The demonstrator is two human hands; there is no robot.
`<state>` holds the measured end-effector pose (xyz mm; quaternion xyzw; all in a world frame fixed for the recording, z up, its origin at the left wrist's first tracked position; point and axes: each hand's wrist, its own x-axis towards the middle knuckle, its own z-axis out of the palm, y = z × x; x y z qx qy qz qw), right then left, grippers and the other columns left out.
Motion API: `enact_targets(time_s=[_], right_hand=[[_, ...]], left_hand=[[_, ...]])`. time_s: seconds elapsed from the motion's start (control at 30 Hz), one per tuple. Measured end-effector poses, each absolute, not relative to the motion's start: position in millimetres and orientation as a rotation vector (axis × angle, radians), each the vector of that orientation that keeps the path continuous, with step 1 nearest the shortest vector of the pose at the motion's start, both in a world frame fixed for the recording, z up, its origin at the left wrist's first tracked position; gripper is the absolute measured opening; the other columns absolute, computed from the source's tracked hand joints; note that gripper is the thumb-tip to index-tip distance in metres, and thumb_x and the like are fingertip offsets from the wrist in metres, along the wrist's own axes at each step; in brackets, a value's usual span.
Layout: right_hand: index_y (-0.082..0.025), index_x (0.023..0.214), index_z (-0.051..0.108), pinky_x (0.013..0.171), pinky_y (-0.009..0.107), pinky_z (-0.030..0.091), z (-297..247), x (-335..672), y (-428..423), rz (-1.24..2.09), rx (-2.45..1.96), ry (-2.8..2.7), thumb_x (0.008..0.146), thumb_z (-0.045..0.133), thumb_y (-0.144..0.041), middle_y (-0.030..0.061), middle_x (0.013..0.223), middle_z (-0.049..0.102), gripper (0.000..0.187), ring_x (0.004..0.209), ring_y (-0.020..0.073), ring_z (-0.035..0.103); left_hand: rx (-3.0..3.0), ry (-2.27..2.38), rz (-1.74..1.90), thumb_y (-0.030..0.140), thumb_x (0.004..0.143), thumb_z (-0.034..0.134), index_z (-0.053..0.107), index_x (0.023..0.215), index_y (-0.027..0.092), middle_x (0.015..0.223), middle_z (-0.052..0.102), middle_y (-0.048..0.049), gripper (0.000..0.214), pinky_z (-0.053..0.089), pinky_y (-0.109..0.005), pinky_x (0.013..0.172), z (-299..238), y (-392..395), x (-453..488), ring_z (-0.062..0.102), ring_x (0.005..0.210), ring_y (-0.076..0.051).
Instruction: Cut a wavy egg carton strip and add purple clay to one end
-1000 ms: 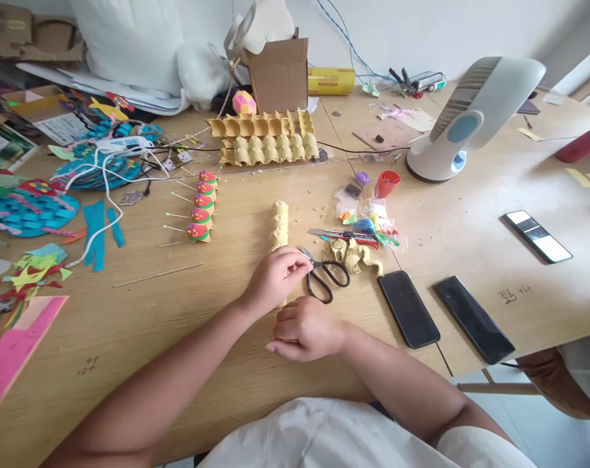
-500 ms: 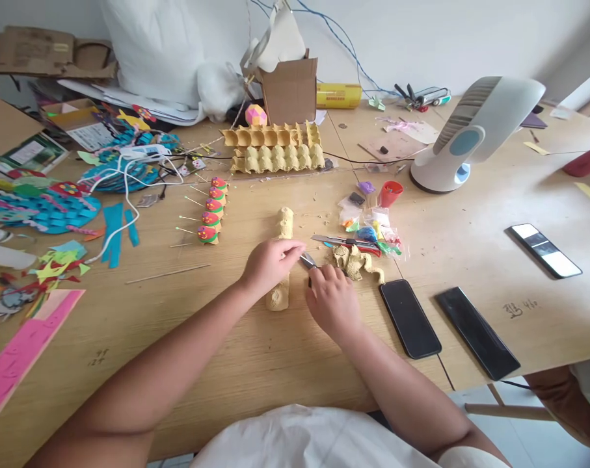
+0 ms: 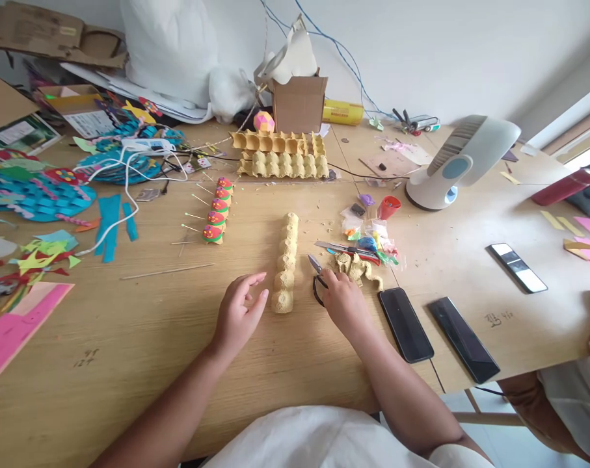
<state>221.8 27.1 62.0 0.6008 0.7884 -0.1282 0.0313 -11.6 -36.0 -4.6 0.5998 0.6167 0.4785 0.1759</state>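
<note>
Yellow egg-carton strip (image 3: 285, 263) lies bumps-up on table (image 3: 177, 370), between hands, touching neither. Left hand (image 3: 241, 312) released, fingers loosely curved, nothing in them, just beside strip. Right hand (image 3: 346, 299) over scissors (image 3: 316, 262) handles — fingers hide grip, can't tell if clenched. Progress: strip already separate piece; carton scraps (image 3: 357, 268) beside right hand, so cutting looks mostly done. Strip still bare — no colour, no sticks, unlike decorated row (image 3: 215, 216) left of it.
</note>
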Motion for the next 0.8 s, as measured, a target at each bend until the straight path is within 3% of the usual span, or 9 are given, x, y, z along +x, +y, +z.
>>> enact_targets(time_s=[0.23,0.3,0.4,0.53,0.63,0.8], right_hand=[[-0.021,0.134,0.060,0.082,0.035,0.048,92,280,48,-0.283,2.270,2.563,0.091,0.051,-0.016,0.0123,0.110,0.072,0.044,0.096,0.0274,0.066],[-0.023,0.133,0.060,0.081,0.036,0.048,94,319,63,-0.153,2.487,2.323,0.092,0.052,-0.022,0.0125,0.109,0.071,0.042,0.094,0.0281,0.066],[-0.019,0.135,0.059,0.083,0.038,0.046,82,376,82,-0.052,2.658,1.907,0.091,0.050,-0.020,0.0168,0.114,0.069,0.045,0.102,0.0303,0.065],[-0.016,0.129,0.063,0.082,0.037,0.046,49,419,92,-0.134,2.628,1.767,0.088,0.053,-0.020,0.0157,0.105,0.070,0.042,0.101,0.0302,0.066],[-0.019,0.124,0.064,0.081,0.036,0.047,32,425,94,-0.154,2.593,1.853,0.088,0.057,-0.029,0.0131,0.107,0.070,0.038,0.100,0.0284,0.065],[-0.023,0.118,0.066,0.083,0.036,0.048,22,427,104,-0.179,2.516,2.018,0.086,0.057,-0.028,0.0104,0.109,0.070,0.033,0.096,0.0263,0.066]], left_hand=[[1.914,1.701,1.426,0.018,0.096,0.062,0.065,0.124,0.024,0.118,0.071,-0.0080,0.029,0.054,-0.034,0.082,-3,-38,-16,0.065,0.110,-0.023],[1.920,1.695,1.429,0.017,0.096,0.062,0.065,0.124,0.024,0.118,0.071,-0.0074,0.029,0.055,-0.035,0.086,-2,-37,-16,0.065,0.110,-0.022],[1.908,1.700,1.429,0.017,0.096,0.063,0.064,0.124,0.024,0.118,0.071,-0.0069,0.029,0.055,-0.036,0.088,-3,-37,-15,0.065,0.109,-0.022],[1.898,1.700,1.424,0.017,0.096,0.063,0.064,0.125,0.024,0.118,0.071,-0.0070,0.030,0.055,-0.037,0.090,-2,-38,-15,0.065,0.109,-0.022],[1.904,1.696,1.411,0.017,0.096,0.063,0.064,0.125,0.024,0.119,0.071,-0.0073,0.030,0.054,-0.040,0.096,-1,-39,-16,0.065,0.111,-0.024],[1.915,1.695,1.379,0.016,0.096,0.063,0.064,0.125,0.025,0.119,0.070,-0.0070,0.031,0.053,-0.041,0.098,-1,-39,-17,0.065,0.111,-0.024]])
